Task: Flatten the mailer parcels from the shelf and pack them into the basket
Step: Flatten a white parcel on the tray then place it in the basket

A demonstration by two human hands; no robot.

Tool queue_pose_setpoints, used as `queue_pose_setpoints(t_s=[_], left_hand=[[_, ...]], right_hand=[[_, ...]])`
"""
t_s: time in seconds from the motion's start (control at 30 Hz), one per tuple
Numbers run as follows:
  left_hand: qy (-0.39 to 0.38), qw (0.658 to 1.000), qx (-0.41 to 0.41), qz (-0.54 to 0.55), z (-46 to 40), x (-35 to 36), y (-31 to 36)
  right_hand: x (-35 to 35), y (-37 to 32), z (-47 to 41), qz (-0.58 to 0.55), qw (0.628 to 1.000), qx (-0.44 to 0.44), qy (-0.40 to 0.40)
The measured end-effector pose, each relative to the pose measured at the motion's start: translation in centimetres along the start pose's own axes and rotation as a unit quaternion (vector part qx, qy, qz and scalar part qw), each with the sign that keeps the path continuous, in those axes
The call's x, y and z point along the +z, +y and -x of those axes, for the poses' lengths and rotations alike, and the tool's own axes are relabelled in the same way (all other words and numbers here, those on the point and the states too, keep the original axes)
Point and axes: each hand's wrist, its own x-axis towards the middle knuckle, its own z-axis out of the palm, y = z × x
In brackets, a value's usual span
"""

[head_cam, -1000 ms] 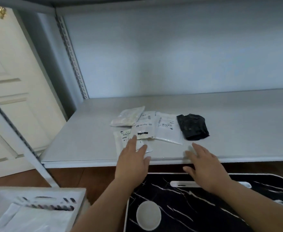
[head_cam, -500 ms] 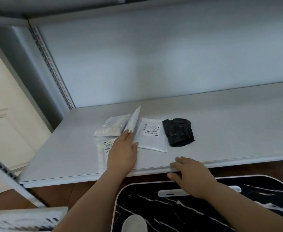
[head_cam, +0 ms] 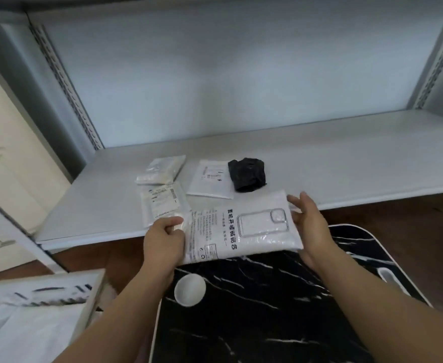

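Note:
A white mailer parcel (head_cam: 244,229) with black print and a phone-case drawing hangs flat in front of the shelf edge, over the black table. My left hand (head_cam: 164,241) pinches its left end, thumb on top. My right hand (head_cam: 308,226) holds its right end with fingers spread along the edge. Left on the grey shelf (head_cam: 346,158) lie a clear-wrapped parcel (head_cam: 161,170), a labelled white parcel (head_cam: 162,205), another white parcel (head_cam: 210,179) and a crumpled black parcel (head_cam: 246,174). The white basket (head_cam: 44,286) sits at lower left with white mailers inside.
A black marble-patterned table (head_cam: 267,310) stands below my arms, bearing a round white disc (head_cam: 189,289). Perforated shelf uprights (head_cam: 65,82) rise at both back corners. A cream door (head_cam: 3,153) is at the left, and dark wooden floor shows under the shelf.
My left hand has lifted a white parcel off the shelf and drawn it toward me. My right hand left the shelf edge and took the parcel's right end.

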Motion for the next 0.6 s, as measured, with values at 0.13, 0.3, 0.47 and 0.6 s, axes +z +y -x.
queue_pose_setpoints(t_s=[0.13, 0.3, 0.47, 0.6], left_hand=[[-0.052, 0.994, -0.049, -0.088, 3.2, 1.5, -4.7], [-0.108, 0.977, -0.028, -0.180, 5.6, 3.6, -9.0], [-0.198, 0.875, 0.111, -0.426, 5.6, 4.8, -12.2], [-0.271, 0.799, 0.212, -0.493, 5.8, 6.3, -13.6]], right_hand=[[-3.7, 2.7, 2.5, 0.197, 0.969, 0.122, -0.086], [-4.8, 8.8, 3.4, 0.555, 0.829, 0.026, -0.061], [-4.7, 12.8, 3.2, 0.775, 0.615, -0.109, -0.097], [-3.8, 14.8, 2.7, 0.795, 0.559, -0.179, -0.155]])
